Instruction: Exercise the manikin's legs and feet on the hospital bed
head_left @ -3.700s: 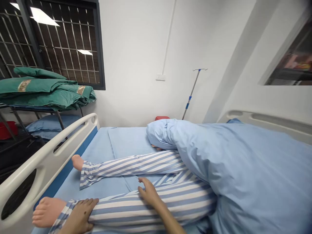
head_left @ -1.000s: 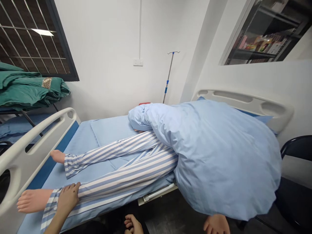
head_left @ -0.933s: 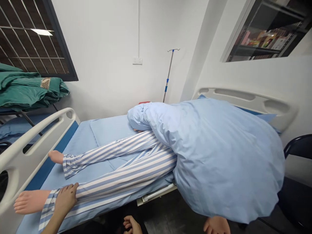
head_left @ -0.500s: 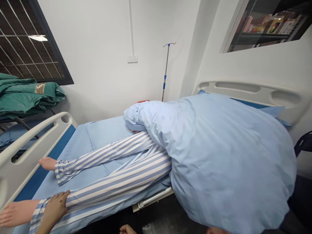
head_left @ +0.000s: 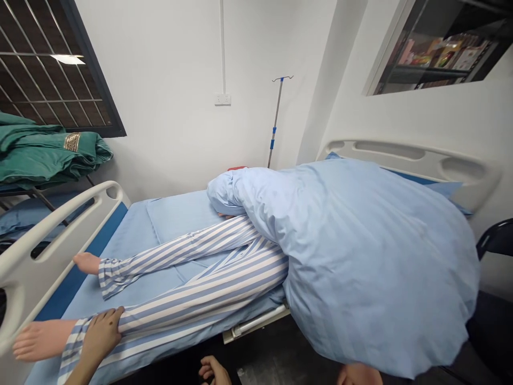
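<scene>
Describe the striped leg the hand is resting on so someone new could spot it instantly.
On the hospital bed, two striped pajama legs stick out from under a pale blue duvet. The nearer leg is the one with the person's left hand on its shin.

Striped trousers (head_left: 200, 299): blue and white bands, running lengthwise. Duvet (head_left: 372, 262): pale blue, faint tonal stripe. Bed sheet (head_left: 132, 240): similar light blue. Bed rail (head_left: 60, 224): white, deep-blue strip (head_left: 80, 272) beneath. Folded blankets (head_left: 40, 160): dark green, gold-patterned label (head_left: 72, 141).
</scene>
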